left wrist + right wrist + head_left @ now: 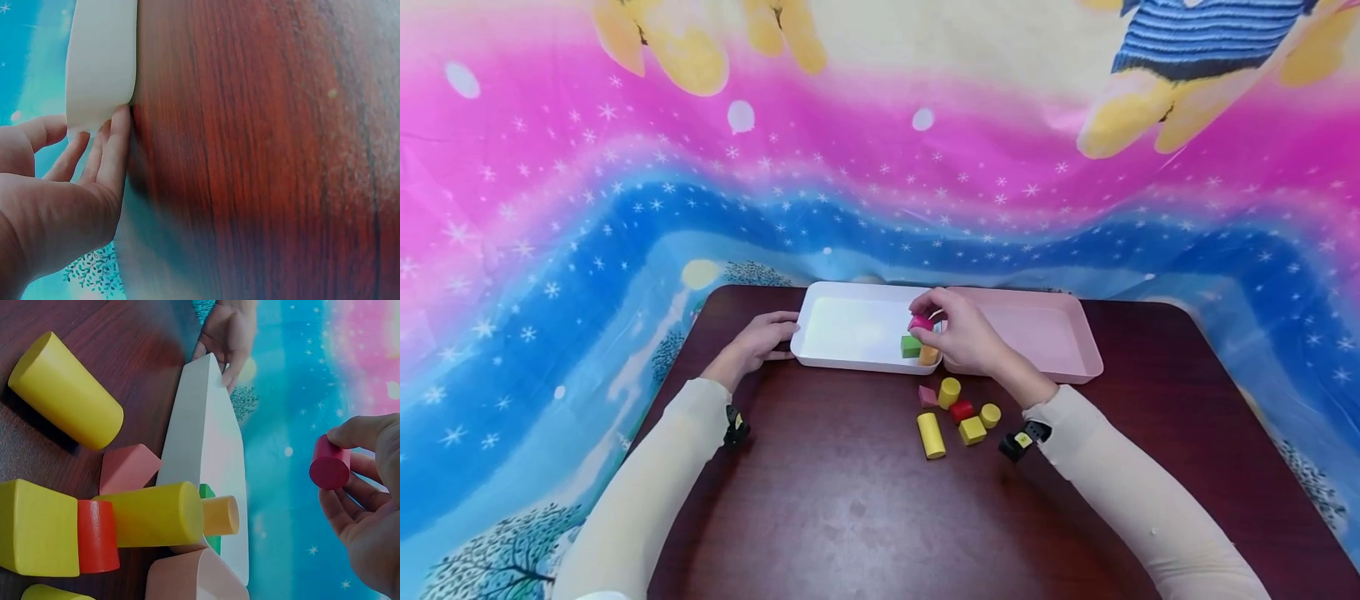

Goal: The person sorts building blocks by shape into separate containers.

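Note:
My right hand [958, 329] pinches a magenta cylinder block [330, 462] between thumb and fingers, over the right end of the white tray [857, 325]. Below the hand, a green block [911, 347] and an orange cylinder block [222, 515] are in that tray. At the tray's far left end, my left hand [760, 340] touches the end wall, its fingers extended and its thumb apart from them in the left wrist view. On the table, in front of the trays, lie several yellow blocks [931, 436], a red block [961, 412] and a pink block [927, 397].
A pink tray [1052, 333] stands right beside the white one, partly hidden behind my right hand and forearm. Both are near the back edge of the dark wooden table [820, 500]. A patterned cloth [880, 200] hangs behind the table.

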Action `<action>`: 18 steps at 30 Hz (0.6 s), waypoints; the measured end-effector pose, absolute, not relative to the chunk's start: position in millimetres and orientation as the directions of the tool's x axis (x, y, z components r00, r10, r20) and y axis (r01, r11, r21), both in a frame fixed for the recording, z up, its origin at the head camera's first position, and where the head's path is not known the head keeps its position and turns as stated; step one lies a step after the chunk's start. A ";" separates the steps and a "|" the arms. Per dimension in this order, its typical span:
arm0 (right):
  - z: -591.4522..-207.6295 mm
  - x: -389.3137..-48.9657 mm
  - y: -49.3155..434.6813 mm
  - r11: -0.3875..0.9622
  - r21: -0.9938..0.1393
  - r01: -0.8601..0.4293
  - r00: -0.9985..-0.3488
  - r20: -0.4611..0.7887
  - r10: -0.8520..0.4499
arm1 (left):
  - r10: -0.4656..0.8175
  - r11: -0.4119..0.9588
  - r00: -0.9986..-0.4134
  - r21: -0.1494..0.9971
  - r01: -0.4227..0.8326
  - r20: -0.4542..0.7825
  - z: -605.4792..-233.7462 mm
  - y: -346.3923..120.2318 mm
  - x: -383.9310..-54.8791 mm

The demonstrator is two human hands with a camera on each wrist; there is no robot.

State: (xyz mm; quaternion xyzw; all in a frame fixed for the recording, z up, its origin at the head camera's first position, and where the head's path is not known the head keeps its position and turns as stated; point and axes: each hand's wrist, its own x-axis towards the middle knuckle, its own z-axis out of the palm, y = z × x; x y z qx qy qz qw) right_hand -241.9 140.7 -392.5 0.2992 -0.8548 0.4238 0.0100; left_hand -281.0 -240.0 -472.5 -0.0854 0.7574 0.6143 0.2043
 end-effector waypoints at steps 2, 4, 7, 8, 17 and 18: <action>-392.6 -243.0 141.8 0.457 -0.724 -0.517 -0.823 0.273 -0.498 | 0.125 0.231 -0.902 0.896 -0.378 -0.413 -472.5 -240.1 -280.8; -392.4 -244.1 142.6 0.455 -0.727 -0.515 -0.824 0.274 -0.495 | 0.126 0.232 -0.903 0.897 -0.377 -0.412 -472.7 -240.6 -280.6; -392.8 -247.1 144.0 0.451 -0.738 -0.503 -0.831 0.269 -0.487 | 0.125 0.229 -0.903 0.898 -0.376 -0.411 -473.4 -241.5 -280.2; -393.3 -248.4 144.7 0.448 -0.743 -0.497 -0.834 0.266 -0.484 | 0.126 0.228 -0.904 0.899 -0.375 -0.409 -473.9 -241.6 -280.1; -395.7 -257.7 151.6 0.455 -0.775 -0.439 -0.862 0.219 -0.458 | 0.110 0.216 -0.911 0.905 -0.367 -0.396 -476.9 -241.5 -277.4; -395.7 -258.5 151.9 0.461 -0.775 -0.432 -0.866 0.214 -0.452 | 0.110 0.216 -0.913 0.906 -0.365 -0.394 -477.2 -241.4 -277.0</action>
